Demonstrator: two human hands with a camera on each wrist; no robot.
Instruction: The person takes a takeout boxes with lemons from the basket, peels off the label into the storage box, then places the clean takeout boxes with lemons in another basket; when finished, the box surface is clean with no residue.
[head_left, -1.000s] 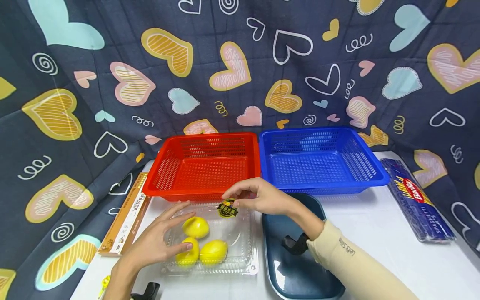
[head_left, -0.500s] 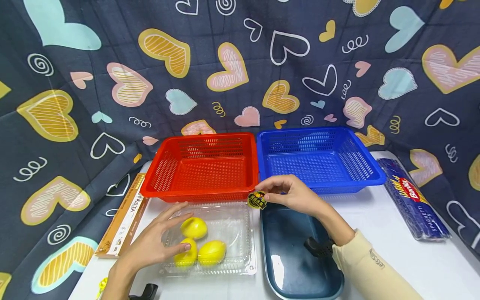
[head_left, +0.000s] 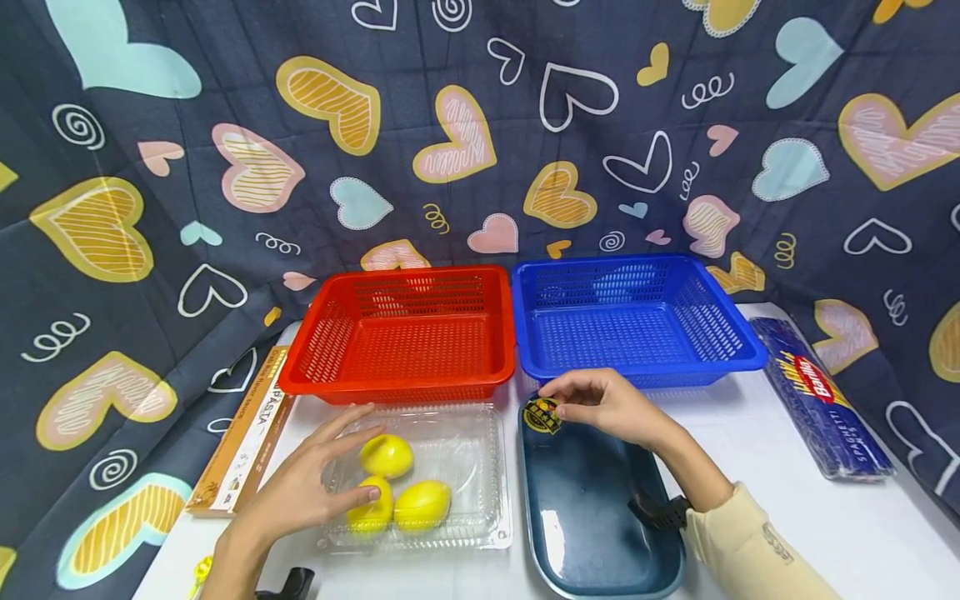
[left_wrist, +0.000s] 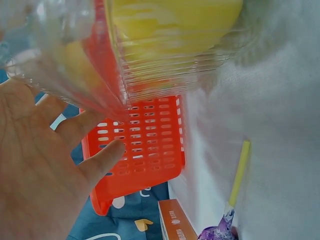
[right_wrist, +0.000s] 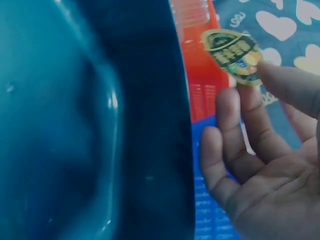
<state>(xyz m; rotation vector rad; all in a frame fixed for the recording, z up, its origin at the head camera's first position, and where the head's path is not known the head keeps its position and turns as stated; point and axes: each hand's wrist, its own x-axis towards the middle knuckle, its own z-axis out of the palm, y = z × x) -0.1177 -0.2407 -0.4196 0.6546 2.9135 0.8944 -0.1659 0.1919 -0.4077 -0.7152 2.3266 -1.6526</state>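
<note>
A black and gold sticker is pinched between the thumb and a finger of my right hand, over the far end of the dark teal tray. In the right wrist view the sticker shows printed characters and a fruit picture. My left hand lies with spread fingers on the left side of a lidded clear plastic box. Inside the box sit three yellow lemons. The left wrist view shows that hand beside the box's ridged wall, fingers extended.
A red basket and a blue basket stand side by side at the back. On the left lies a pasta box; on the right, a spaghetti pack. A lollipop lies near the left hand.
My right hand has carried the sticker from the clear box's lid rightward to over the teal tray. My left hand has stayed on the box.
</note>
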